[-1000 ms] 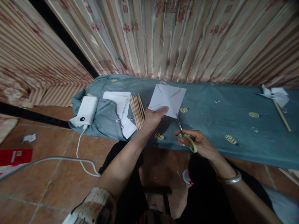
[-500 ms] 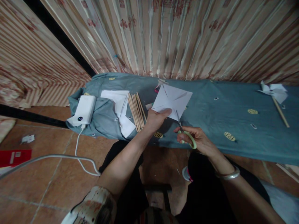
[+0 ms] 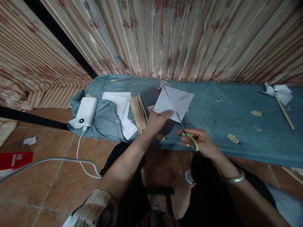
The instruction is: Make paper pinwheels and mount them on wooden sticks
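Observation:
My left hand (image 3: 159, 120) pinches a square of white paper (image 3: 178, 98), thumb on top and the other fingers hidden beneath. Slits run from the paper's corners toward its middle. Scissors with pale green handles (image 3: 193, 143) are in my right hand (image 3: 199, 138), fingers through the loops. Their blades reach over the paper's near right corner, with the tips close to the middle. Left of the paper lie several wooden sticks (image 3: 138, 113) and loose white paper sheets (image 3: 120, 102).
A blue-green cloth (image 3: 208, 118) covers the narrow table. A paper pinwheel on a stick (image 3: 284, 108) lies at the far right. A white power bank (image 3: 86, 110) with a cable (image 3: 79, 148) sits at the left end. Curtains (image 3: 151, 41) hang behind.
The scissors have pushed slightly further into the paper's near corner, and their blades look more closed. My left hand and the paper have shifted slightly left.

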### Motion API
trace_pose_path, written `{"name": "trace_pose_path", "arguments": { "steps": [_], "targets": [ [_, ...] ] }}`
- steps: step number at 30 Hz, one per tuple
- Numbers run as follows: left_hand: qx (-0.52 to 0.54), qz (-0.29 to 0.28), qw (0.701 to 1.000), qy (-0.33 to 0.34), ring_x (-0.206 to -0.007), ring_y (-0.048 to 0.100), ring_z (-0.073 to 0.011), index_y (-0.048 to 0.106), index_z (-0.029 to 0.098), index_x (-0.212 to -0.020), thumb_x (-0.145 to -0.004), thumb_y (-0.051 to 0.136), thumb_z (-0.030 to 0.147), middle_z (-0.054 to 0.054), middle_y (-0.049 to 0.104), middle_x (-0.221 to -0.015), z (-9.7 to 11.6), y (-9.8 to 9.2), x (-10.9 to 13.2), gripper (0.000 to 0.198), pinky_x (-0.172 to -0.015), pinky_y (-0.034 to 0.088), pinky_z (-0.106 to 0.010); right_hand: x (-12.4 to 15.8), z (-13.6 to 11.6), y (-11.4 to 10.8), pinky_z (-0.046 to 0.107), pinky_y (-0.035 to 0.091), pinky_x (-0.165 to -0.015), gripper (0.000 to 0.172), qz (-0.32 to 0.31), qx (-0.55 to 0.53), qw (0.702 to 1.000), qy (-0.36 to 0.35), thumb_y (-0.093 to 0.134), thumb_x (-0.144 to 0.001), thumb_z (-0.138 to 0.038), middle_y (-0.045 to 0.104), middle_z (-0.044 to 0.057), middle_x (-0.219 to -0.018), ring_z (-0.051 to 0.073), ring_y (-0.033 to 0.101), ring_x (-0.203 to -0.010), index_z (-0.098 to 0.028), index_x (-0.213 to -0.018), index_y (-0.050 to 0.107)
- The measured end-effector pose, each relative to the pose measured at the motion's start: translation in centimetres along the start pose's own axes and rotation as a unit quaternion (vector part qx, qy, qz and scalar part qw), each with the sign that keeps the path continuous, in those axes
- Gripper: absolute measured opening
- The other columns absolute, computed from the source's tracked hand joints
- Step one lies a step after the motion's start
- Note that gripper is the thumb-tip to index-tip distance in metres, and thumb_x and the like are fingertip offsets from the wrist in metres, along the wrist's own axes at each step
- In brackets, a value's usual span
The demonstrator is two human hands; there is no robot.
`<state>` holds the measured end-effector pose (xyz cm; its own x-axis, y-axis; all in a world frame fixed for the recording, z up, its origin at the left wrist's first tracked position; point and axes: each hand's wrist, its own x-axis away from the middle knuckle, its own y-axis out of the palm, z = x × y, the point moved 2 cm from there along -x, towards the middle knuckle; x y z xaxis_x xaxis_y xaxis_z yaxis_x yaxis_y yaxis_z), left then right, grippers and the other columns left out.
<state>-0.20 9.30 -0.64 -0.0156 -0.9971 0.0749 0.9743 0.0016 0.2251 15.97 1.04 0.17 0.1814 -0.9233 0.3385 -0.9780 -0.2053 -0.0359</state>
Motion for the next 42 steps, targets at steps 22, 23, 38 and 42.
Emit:
{"name": "trace_pose_path", "arguments": {
  "steps": [22,23,38,42],
  "targets": [
    [-0.022,-0.021,0.999,-0.025,-0.059,0.055,-0.0145,0.062,0.015,-0.065,-0.059,0.078,0.025,-0.001,0.063,-0.063,-0.17,0.02,0.33,0.020,-0.056,0.043,-0.027,0.02,0.22,-0.18,0.023,0.050,-0.049,0.047,0.031,-0.018,0.999,0.028,0.090,-0.046,-0.052,0.058,-0.004,-0.057,0.010,0.054,-0.051,-0.019,-0.076,0.075],
    [-0.022,-0.022,0.999,-0.025,-0.058,0.055,-0.0139,0.062,0.015,-0.065,-0.059,0.077,0.025,-0.001,0.063,-0.063,-0.17,0.02,0.28,0.019,-0.056,0.043,-0.027,0.00,0.26,-0.17,0.023,0.050,-0.049,0.048,0.032,-0.018,0.999,0.029,0.090,-0.045,-0.052,0.058,-0.004,-0.057,0.009,0.053,-0.050,-0.018,-0.076,0.075],
    [-0.014,-0.034,0.999,-0.039,-0.060,0.054,-0.0134,0.062,0.014,-0.069,-0.059,0.077,0.023,-0.002,0.063,-0.066,-0.12,0.13,0.65,0.020,-0.060,0.045,-0.027,-0.09,0.06,-0.08,0.020,0.045,-0.046,0.046,0.048,-0.039,0.997,0.046,0.092,-0.041,-0.047,0.058,-0.005,-0.054,0.008,0.052,-0.048,-0.019,-0.073,0.074],
    [-0.013,-0.036,0.999,-0.038,-0.061,0.054,-0.0134,0.062,0.014,-0.069,-0.060,0.076,0.024,-0.002,0.063,-0.066,-0.15,0.10,0.64,0.019,-0.060,0.045,-0.028,-0.14,0.32,0.00,0.022,0.047,-0.046,0.048,0.048,-0.034,0.998,0.036,0.091,-0.043,-0.049,0.060,-0.004,-0.057,0.009,0.053,-0.049,-0.019,-0.075,0.074]
  ]
}}
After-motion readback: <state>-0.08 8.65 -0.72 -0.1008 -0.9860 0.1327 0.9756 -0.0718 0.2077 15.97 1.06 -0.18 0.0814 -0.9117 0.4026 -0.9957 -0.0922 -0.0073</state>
